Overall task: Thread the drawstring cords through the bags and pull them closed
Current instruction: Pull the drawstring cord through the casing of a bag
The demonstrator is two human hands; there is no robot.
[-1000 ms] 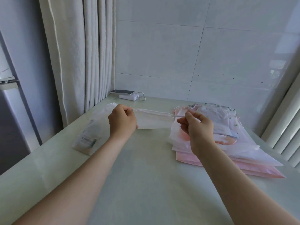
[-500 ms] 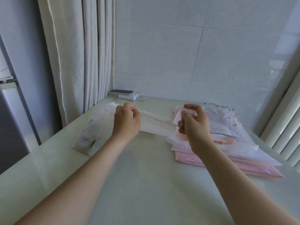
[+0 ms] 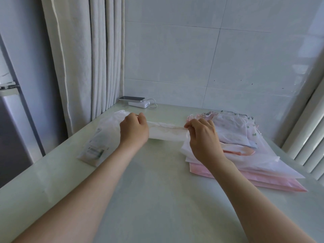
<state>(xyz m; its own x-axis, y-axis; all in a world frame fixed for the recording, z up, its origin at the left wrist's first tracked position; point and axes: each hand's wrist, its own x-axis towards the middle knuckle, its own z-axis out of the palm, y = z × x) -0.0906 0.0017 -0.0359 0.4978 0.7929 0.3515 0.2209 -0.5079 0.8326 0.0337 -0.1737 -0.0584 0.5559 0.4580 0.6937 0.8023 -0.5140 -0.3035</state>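
My left hand (image 3: pixel 134 130) grips one end of the white bag (image 3: pixel 166 135), fingers curled tight; my right hand (image 3: pixel 203 137) pinches the other end, the bag stretched between them over the table (image 3: pixel 157 199), beside the pile of bags (image 3: pixel 249 155)

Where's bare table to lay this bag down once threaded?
Bare table from the held bag to the near edge; also the back strip between charger and pile. Crowded: packet left, pile right.
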